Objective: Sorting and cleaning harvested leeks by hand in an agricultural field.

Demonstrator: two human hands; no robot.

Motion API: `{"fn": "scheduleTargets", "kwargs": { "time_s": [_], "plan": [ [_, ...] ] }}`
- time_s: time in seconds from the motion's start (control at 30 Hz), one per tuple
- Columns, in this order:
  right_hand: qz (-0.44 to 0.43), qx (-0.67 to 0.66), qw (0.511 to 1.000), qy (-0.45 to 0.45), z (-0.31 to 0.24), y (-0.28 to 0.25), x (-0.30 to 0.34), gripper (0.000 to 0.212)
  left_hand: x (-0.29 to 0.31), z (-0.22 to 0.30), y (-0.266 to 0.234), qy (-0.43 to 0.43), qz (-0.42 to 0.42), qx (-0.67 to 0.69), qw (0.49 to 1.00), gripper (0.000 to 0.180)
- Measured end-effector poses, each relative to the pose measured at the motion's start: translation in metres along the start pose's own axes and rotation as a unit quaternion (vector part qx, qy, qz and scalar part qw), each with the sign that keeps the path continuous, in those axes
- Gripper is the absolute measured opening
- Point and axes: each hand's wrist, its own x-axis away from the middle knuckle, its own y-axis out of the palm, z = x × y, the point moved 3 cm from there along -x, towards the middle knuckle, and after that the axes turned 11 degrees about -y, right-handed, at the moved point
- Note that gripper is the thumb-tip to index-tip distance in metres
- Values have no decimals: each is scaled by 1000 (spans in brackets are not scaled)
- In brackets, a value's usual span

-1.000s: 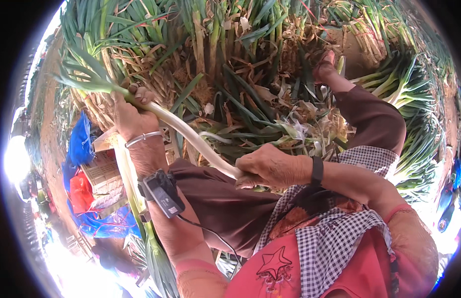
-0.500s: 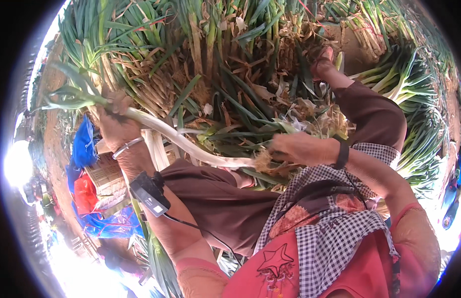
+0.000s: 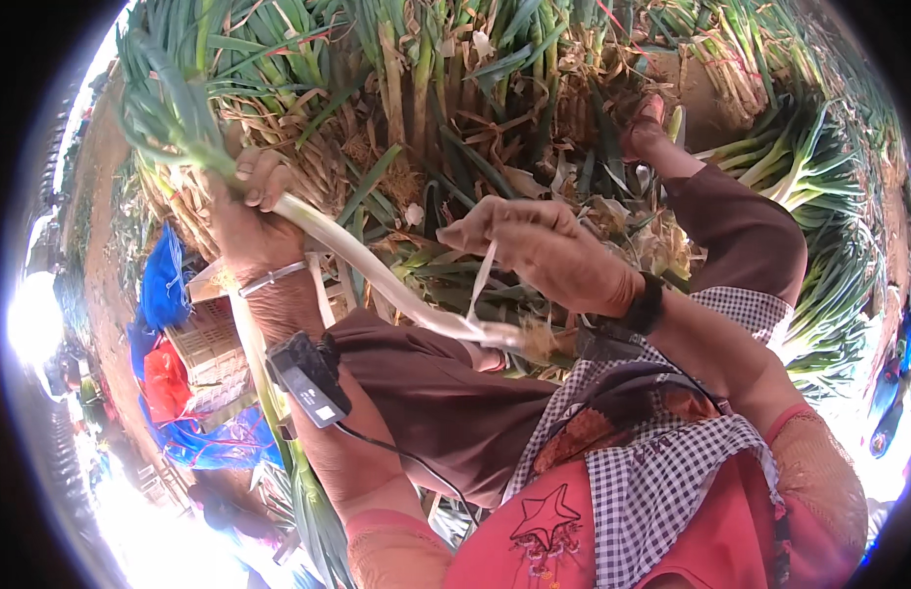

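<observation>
My left hand (image 3: 254, 221) is wrapped round the upper part of a long green onion (image 3: 367, 260), where the white stalk turns into green leaves. The stalk slants down to the right over my lap, with its bushy roots (image 3: 539, 339) at the lower end. A thin pale strip of outer skin (image 3: 484, 280) rises from the stalk near the root end. My right hand (image 3: 558, 250) pinches the top of this strip, above the stalk and apart from it.
Bundles of green onions (image 3: 416, 79) stand along the far side, with loose leaves and dry peelings below them. More green onions (image 3: 828, 236) lie at the right. A woven basket (image 3: 215, 348) with blue and red plastic bags (image 3: 166, 378) is at the left.
My right hand has moved from the roots up and to the left, drawing a strip of skin away from the stalk. My left hand has shifted slightly right with the green onion.
</observation>
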Motion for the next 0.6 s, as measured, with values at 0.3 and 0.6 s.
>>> {"fn": "scheduleTargets", "kwargs": {
  "time_s": [0.3, 0.6],
  "plan": [
    [-140, 400, 903, 68, 5, -33, 56, 22, 19, 46, -11, 46, -24, 40, 998, 44],
    [-137, 479, 867, -27, -12, -21, 38, 30, 18, 40, -13, 72, -9, -22, 997, 48]
  ]
}}
